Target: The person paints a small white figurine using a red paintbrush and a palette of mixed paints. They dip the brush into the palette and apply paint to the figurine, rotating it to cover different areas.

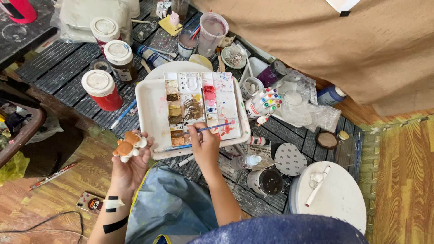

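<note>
While the left hand [129, 162] grips a little clay mushroom figure [129, 144] at centre-left, caps already orange and stems looking bare white, the right hand [204, 145] pinches a blue brush [216, 127] dipping into red on the paint tray [151, 115] mid-frame.
</note>
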